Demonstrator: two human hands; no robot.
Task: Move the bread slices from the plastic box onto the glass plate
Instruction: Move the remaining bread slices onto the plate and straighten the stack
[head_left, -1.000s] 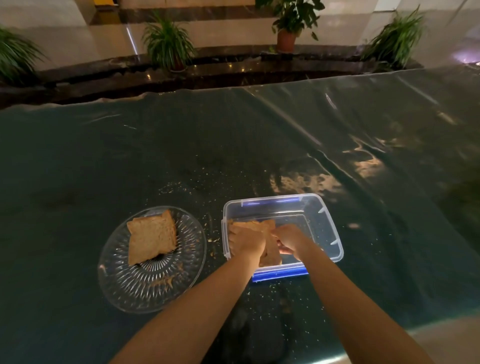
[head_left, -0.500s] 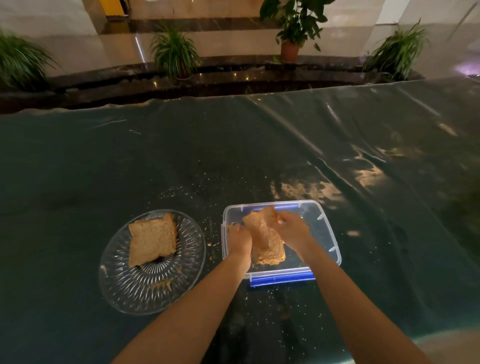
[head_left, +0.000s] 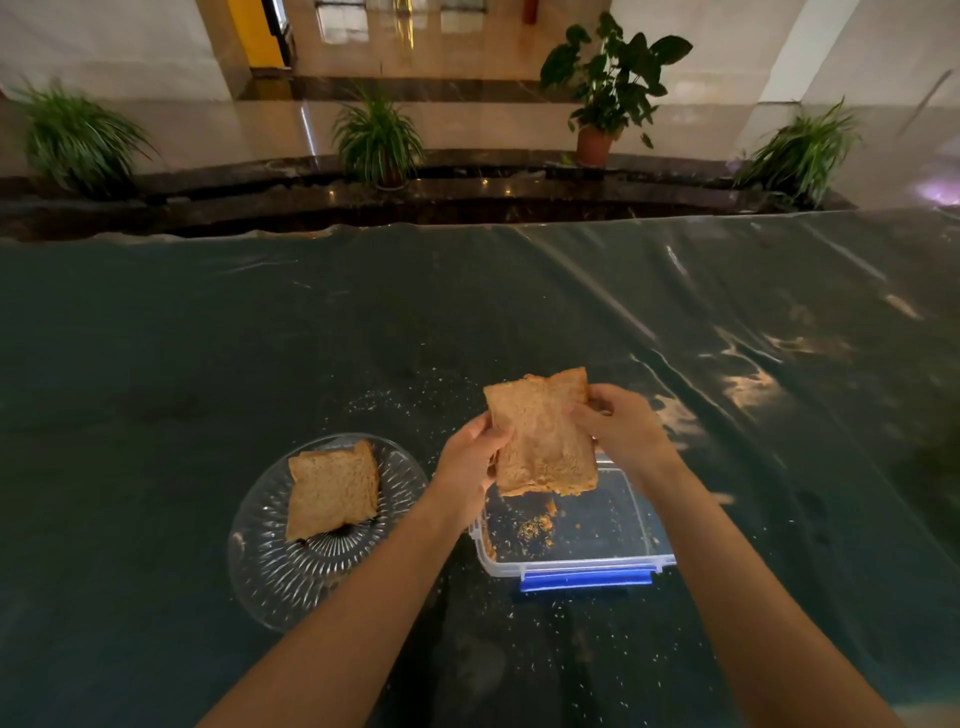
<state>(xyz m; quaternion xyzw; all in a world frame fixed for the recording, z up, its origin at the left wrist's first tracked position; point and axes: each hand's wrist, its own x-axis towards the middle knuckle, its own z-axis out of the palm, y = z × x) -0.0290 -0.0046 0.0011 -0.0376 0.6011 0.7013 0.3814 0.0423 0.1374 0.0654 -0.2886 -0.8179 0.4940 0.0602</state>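
Bread slice was held in the air between both our hands, tilted with its face toward us, its lower edge hanging above the plastic box. It may have been two slices pressed together; a second edge showed at the top corner, but we could not tell for certain. Left hand pinched the slice's left edge, thumb on the near face. Right hand gripped the upper right edge, fingers curled over it. Both hands were closed on the bread.

Below the right hand the box showed only crumbs and a small fragment on its floor; the part behind the bread was hidden. To the left of the left hand, just beside the box, sat the glass plate, with one slice on the plate lying flat toward its far side. The dark covered table around both was scattered with crumbs.

Judged step: transfer in hand, lift done, carry not yet made. Next move calls for a leftward carry over the box wall, then laying the bread flat on or beside the resting slice, with a light grip since it looked crumbly
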